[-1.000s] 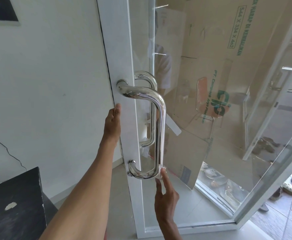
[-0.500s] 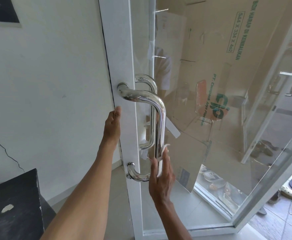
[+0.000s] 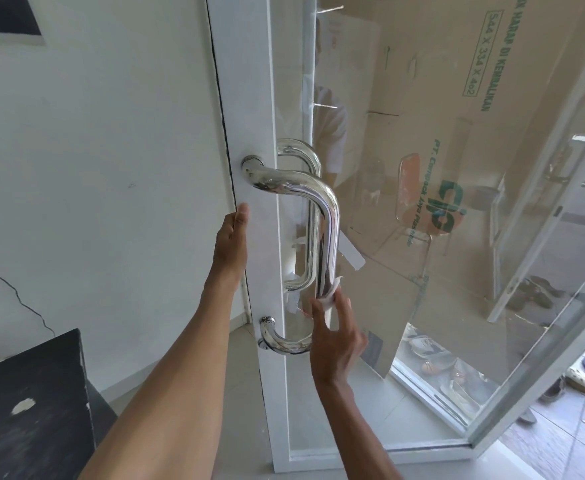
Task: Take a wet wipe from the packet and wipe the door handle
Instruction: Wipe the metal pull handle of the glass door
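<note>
The right grip (image 3: 336, 337) pinches the wet wipe (image 3: 329, 295) round the door handle (image 3: 330, 233) bar just above its palm to rub the metal, while the left grip (image 3: 232, 244) steadies the door (image 3: 247, 98) edge, fingers hidden, so I cannot tell its closure.
</note>
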A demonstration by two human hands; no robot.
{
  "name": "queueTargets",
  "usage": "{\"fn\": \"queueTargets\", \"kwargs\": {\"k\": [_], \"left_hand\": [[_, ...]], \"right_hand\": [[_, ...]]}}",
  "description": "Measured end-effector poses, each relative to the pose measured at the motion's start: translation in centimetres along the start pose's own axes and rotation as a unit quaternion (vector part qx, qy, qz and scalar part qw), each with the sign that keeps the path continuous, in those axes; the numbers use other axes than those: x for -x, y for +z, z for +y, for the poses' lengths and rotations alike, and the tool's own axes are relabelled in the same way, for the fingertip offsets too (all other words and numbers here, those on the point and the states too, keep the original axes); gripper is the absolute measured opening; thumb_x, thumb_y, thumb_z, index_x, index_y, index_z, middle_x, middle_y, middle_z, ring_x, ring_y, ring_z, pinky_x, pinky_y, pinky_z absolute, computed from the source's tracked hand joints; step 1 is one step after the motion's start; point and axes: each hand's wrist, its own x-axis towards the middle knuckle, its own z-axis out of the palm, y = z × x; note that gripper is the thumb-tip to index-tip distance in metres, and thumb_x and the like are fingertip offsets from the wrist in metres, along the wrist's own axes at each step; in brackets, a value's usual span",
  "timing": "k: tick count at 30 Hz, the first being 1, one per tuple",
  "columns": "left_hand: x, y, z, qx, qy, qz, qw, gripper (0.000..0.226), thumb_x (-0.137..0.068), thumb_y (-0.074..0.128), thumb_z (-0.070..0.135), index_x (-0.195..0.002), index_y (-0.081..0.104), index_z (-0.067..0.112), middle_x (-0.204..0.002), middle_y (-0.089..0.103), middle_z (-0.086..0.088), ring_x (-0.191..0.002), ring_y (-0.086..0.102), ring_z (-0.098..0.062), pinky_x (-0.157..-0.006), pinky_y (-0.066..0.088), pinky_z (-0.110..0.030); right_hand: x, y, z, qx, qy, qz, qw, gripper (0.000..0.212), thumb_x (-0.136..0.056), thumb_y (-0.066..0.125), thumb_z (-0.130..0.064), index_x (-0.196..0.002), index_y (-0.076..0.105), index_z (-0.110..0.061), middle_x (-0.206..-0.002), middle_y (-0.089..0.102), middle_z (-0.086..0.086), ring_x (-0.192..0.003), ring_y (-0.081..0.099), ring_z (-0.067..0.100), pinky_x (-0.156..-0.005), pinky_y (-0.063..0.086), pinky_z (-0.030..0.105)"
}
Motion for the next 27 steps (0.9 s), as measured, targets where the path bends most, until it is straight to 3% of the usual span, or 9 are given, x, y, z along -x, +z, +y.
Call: {"fn": "queueTargets", "kwargs": {"k": [2,5,8,11,15,20,23,25,27], "left_hand": [[-0.1,0.0,-0.1,0.001,0.004,-0.001,1.0,0.071,-0.083,0.033,0.076,-0.122,0.056,0.021,-0.124,0.06,-0.004,-0.117,0.056,-0.023,-0.108,0.041,-0.047],[-0.4,0.0,-0.4,0.002,0.005,-0.001,1.0,0.063,-0.09,0.033,0.071,-0.118,0.056,0.02,-0.121,0.061,-0.007,-0.115,0.057,-0.025,-0.107,0.042,-0.046],[-0.4,0.0,-0.4,0.007,0.003,-0.004,1.0,0.065,-0.086,0.033,0.073,-0.113,0.057,0.019,-0.121,0.062,-0.012,-0.116,0.057,-0.028,-0.106,0.043,-0.046],[-0.4,0.0,-0.2,0.009,0.003,-0.006,1.0,0.067,-0.085,0.033,0.074,-0.118,0.056,0.02,-0.121,0.062,-0.007,-0.116,0.057,-0.024,-0.107,0.042,-0.046],[-0.4,0.0,-0.3,0.006,0.006,-0.007,1.0,0.061,-0.089,0.033,0.071,-0.116,0.056,0.021,-0.123,0.061,-0.006,-0.117,0.056,-0.024,-0.107,0.042,-0.045],[-0.3,0.0,-0.3,0.002,0.006,-0.003,1.0,0.055,-0.091,0.034,0.069,-0.11,0.056,0.023,-0.117,0.061,-0.004,-0.112,0.057,-0.023,-0.103,0.044,-0.041],[-0.5,0.1,-0.4,-0.001,0.007,0.0,1.0,0.043,-0.096,0.032,0.063,-0.107,0.053,0.027,-0.113,0.057,0.0,-0.107,0.054,-0.02,-0.095,0.042,-0.034],[-0.4,0.1,-0.3,-0.001,0.007,0.001,1.0,0.052,-0.093,0.032,0.067,-0.113,0.054,0.024,-0.12,0.059,-0.003,-0.113,0.055,-0.022,-0.1,0.043,-0.037],[-0.3,0.0,-0.1,-0.008,0.003,0.003,1.0,0.064,-0.09,0.032,0.071,-0.122,0.055,0.02,-0.126,0.059,-0.005,-0.118,0.055,-0.025,-0.106,0.042,-0.045]], "right_hand": [[0.5,0.1,0.4,0.025,0.038,-0.009,0.999,0.053,-0.08,0.057,-0.059,-0.106,0.073,-0.016,-0.087,0.074,0.008,-0.071,0.066,0.034,-0.063,0.052,0.034],[3.5,-0.1,2.6,0.055,0.129,-0.034,0.989,0.055,-0.075,0.057,-0.069,-0.094,0.074,-0.021,-0.074,0.072,0.005,-0.055,0.051,0.016,-0.056,0.04,0.025],[5.8,-0.4,3.4,0.076,0.237,-0.08,0.965,0.036,-0.07,0.069,-0.061,-0.08,0.074,-0.027,-0.08,0.074,-0.007,-0.062,0.06,0.015,-0.056,0.042,0.027],[5.7,-0.2,3.0,0.071,0.272,-0.09,0.956,0.026,-0.074,0.075,-0.049,-0.075,0.073,-0.023,-0.072,0.072,-0.009,-0.061,0.059,0.014,-0.053,0.037,0.025],[3.0,0.0,0.9,0.08,0.187,-0.031,0.979,0.028,-0.074,0.078,-0.043,-0.089,0.073,-0.02,-0.059,0.055,-0.007,-0.05,0.043,0.013,-0.049,0.032,0.023],[-2.4,-0.1,-3.0,0.021,0.006,0.045,0.999,0.028,-0.067,0.085,-0.032,-0.086,0.073,-0.014,-0.054,0.038,-0.009,-0.048,0.032,0.013,-0.047,0.025,0.014],[-2.6,0.0,-2.8,0.006,0.024,0.017,1.0,0.036,-0.071,0.081,-0.042,-0.095,0.075,-0.015,-0.055,0.056,-0.006,-0.047,0.04,0.011,-0.046,0.037,0.023],[-1.3,-0.3,-1.4,0.001,0.04,-0.013,0.999,0.037,-0.073,0.076,-0.045,-0.096,0.075,-0.016,-0.06,0.065,-0.007,-0.047,0.05,0.014,-0.048,0.043,0.025],[0.0,-0.8,-0.1,0.012,0.063,-0.047,0.997,0.035,-0.075,0.076,-0.044,-0.096,0.075,-0.016,-0.061,0.063,-0.013,-0.045,0.047,0.005,-0.049,0.042,0.021]]}}
